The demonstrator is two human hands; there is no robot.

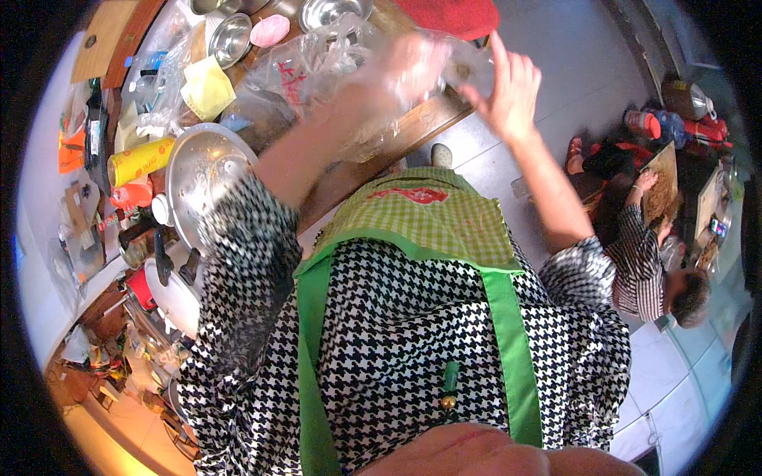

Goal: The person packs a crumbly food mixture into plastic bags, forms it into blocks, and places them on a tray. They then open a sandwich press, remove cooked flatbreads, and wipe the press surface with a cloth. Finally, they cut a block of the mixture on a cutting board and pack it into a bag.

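My left hand is smeared by motion over the table's right end, so its fingers do not show clearly. Clear plastic film stretches from beside it toward my right hand, which has its thumb and index finger spread apart. Whether that hand touches the film I cannot tell. Beneath my left forearm lies a crumpled clear plastic bag with red marks. Just beyond both hands is a red round object.
A large metal basin stands left of my left arm, near a yellow roll. Metal bowls, a pink lump and a yellow cloth occupy the far table. On the right, another person reaches over a board.
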